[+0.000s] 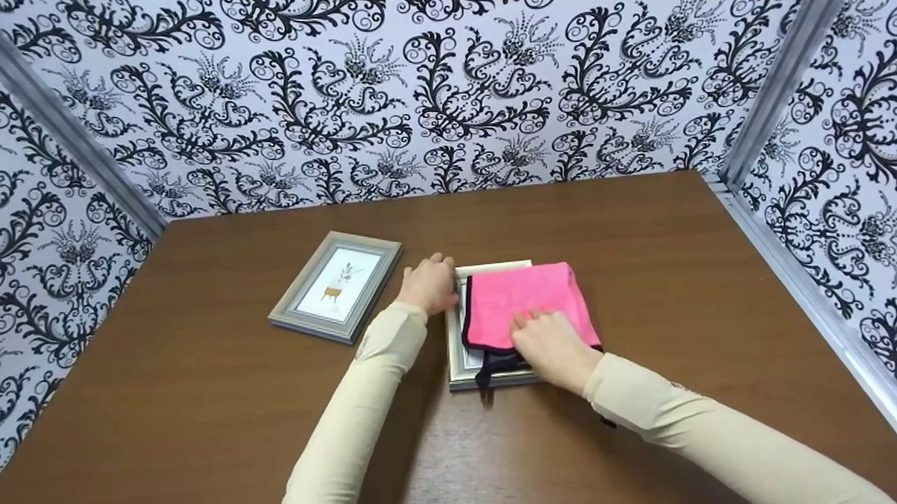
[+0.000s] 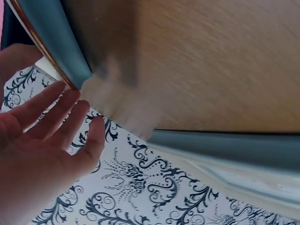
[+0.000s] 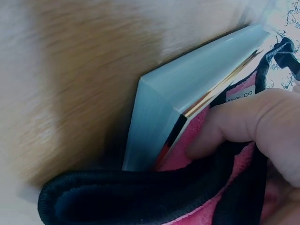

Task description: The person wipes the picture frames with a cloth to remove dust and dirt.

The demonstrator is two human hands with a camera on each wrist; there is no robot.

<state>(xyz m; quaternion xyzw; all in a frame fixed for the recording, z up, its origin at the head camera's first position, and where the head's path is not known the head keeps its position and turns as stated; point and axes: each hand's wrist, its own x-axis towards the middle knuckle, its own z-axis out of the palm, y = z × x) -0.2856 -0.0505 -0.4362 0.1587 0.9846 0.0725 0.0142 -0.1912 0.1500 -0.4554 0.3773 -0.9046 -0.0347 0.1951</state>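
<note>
A pink cloth (image 1: pixel 522 288) with black edging lies folded over a pale picture frame (image 1: pixel 456 368), covering most of its face. My right hand (image 1: pixel 557 349) grips the cloth near its front edge. In the right wrist view, the fingers (image 3: pixel 243 122) bunch the cloth (image 3: pixel 197 140) beside the frame's corner (image 3: pixel 159 98), and part of a printed tag shows. At the frame's far left corner is my left hand (image 1: pixel 429 285), thumb against the edge. The left wrist view shows its relaxed, nearly straight fingers (image 2: pixel 70 117) by that corner (image 2: pixel 75 70).
Left of my left hand, a second picture frame (image 1: pixel 335 285) with a plant print lies face up on the brown table (image 1: pixel 212 393). Patterned walls (image 1: pixel 454 95) stand around the back and sides. A dark strap end (image 1: pixel 484 376) hangs over the covered frame's front edge.
</note>
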